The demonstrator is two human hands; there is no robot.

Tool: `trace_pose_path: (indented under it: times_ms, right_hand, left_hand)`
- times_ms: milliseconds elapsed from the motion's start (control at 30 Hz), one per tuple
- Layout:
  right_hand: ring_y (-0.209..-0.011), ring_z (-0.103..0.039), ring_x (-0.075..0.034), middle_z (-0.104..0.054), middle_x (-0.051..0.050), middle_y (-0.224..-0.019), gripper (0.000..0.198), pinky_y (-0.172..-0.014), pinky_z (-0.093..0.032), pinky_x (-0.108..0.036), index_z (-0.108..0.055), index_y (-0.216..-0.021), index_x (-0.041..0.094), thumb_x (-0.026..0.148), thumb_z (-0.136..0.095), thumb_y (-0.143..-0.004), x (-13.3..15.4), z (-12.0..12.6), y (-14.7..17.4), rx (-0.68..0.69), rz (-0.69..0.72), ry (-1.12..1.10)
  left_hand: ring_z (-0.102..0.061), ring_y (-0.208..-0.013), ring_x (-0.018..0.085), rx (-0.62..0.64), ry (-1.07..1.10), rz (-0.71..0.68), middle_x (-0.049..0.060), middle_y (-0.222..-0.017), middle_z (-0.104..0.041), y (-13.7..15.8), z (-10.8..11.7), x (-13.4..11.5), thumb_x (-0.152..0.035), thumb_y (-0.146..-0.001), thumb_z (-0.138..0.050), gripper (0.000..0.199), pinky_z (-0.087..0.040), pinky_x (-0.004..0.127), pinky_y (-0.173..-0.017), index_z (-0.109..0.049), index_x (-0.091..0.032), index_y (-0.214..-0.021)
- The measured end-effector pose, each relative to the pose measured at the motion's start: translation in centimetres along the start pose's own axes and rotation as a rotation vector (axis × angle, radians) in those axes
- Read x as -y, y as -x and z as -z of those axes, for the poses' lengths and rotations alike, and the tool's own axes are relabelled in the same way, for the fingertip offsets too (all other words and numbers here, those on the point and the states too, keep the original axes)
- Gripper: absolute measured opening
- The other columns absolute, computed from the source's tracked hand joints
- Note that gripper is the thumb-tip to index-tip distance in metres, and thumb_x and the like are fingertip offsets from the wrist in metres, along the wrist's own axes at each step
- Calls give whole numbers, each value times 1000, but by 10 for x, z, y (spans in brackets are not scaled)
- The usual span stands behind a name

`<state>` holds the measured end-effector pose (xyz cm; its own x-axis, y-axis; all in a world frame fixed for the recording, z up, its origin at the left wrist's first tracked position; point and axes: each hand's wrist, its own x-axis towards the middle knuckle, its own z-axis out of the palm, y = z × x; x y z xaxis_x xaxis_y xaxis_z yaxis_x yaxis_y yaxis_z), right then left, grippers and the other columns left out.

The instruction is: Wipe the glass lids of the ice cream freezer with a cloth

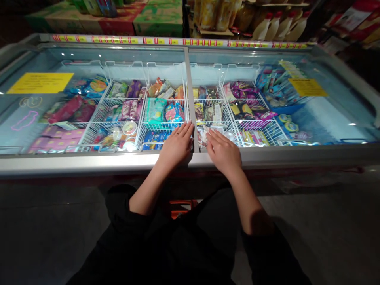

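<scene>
A chest freezer (166, 159) with glass lids stretches across in front of me. My left hand (177, 143) lies flat at the left side of the middle frame bar (190, 91), its fingers stretched out and pointing away; one wears a ring. Just right of that bar, my right hand (225, 149) is laid flat over the right lid, fingers extended to the upper left. Something whitish shows by its fingertips; I cannot tell whether it is under the glass. Below the lids, white wire baskets (164, 126) hold wrapped ice creams, among them a teal packet (156, 109).
Yellow notices (40, 82) are stuck on the glass at both sides. Price labels (160, 40) line the back edge. Behind stand cartons (160, 19), jars (223, 16) and white bottles (276, 25). An orange object (179, 206) is low between my legs.
</scene>
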<state>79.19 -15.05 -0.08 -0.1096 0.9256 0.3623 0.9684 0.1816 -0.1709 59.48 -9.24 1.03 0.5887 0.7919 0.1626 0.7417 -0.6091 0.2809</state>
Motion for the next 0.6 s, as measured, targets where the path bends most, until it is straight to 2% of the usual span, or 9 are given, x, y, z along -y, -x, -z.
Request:
trace_pose_path:
  times_ms: [233,367,467,600]
  right_hand:
    - [-146,-59,-29,-65,-12,-154,47,-120,-54,-49,-68,-148,16,17,-45,-107,11,-1,13,8,37,-68]
    - [-138,-67,-27,-71,-10,-146,43,-118,-56,-44,-73,-141,19,14,-47,-107,27,5,27,1,115,-89]
    - [-134,-69,-28,-74,-9,-142,40,-114,-59,-44,-76,-135,20,14,-48,-107,33,11,32,-1,111,-82]
    - [-138,-67,-27,-72,-8,-144,43,-116,-58,-45,-75,-138,22,16,-45,-108,31,14,32,56,90,-106]
  left_hand:
    - [-24,-166,24,61,-60,-2,15,-177,-31,7,0,-5,-19,-110,-34,60,-24,44,-137,-33,-6,-169]
    - [-24,-166,24,76,-64,2,15,-177,-29,12,0,-8,-20,-110,-31,61,-27,45,-136,-31,-6,-170]
    - [-25,-166,24,93,-56,-6,15,-177,-29,13,2,-8,-20,-110,-32,61,-28,45,-136,-32,-6,-169]
    - [-25,-166,24,82,-65,-21,15,-177,-29,13,1,-6,-21,-111,-33,60,-26,44,-136,-33,-5,-169]
